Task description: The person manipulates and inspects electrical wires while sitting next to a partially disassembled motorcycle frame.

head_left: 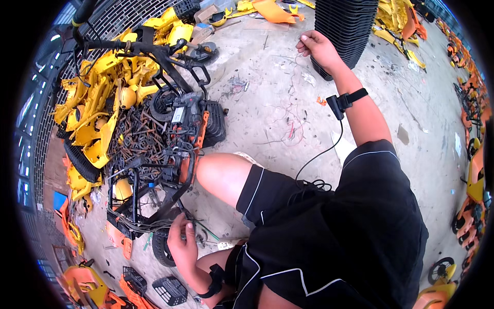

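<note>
My left hand [182, 239] is low in the middle, fingers loosely bent and apart, beside the dark cables [149, 225] on a black scooter frame [172, 198]. My right hand [316, 49] is raised in front of a tall stack of black ribbed plastic parts [342, 23], fingers curled; a thin wire may hang from them, too small to be sure. The frame has handlebars [136, 47], an orange panel [202, 131] and a wheel [162, 247]. My bare knee [213, 175] is against the frame's side.
Yellow body panels [92, 113] pile at left around rusty metal parts [134, 134]. More yellow and orange panels [401, 23] lie at the back. Rows of orange parts [471, 170] line the right side. Loose wires [290, 126] and scraps lie on the concrete floor [267, 103]. Black grilles [170, 288] are at lower left.
</note>
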### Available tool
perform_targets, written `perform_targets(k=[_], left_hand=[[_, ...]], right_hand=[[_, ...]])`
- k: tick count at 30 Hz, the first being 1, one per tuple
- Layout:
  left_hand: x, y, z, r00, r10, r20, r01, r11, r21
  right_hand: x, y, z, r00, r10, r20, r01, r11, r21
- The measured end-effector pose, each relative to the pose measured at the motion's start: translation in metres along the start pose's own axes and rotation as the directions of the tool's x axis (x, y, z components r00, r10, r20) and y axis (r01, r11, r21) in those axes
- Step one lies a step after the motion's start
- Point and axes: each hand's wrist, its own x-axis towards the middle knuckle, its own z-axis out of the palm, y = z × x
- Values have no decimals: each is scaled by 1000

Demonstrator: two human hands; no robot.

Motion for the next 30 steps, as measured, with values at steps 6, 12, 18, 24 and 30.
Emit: perform_targets(k=[6, 12, 18, 24, 30], left_hand=[[47, 79, -5, 941, 313, 128, -305, 949, -73], [140, 172, 65, 853, 501, 146, -448, 847, -286], [184, 236, 114, 878, 478, 36, -417, 798, -436], [199, 259, 131, 903, 423, -73, -393, 745, -539], [225, 241, 138, 846, 510, -155, -520, 728, -446]], right_hand=[[-7, -33, 4, 993, -78, 88, 73, 995, 63], [-15, -59, 13, 988, -32, 149, -3, 974, 228], [-34, -86, 40, 979, 31, 204, -104, 928, 357], [-50, -90, 52, 920, -166, 356, 54, 951, 304], [-46, -93, 66, 807, -260, 530, 291, 956, 26]])
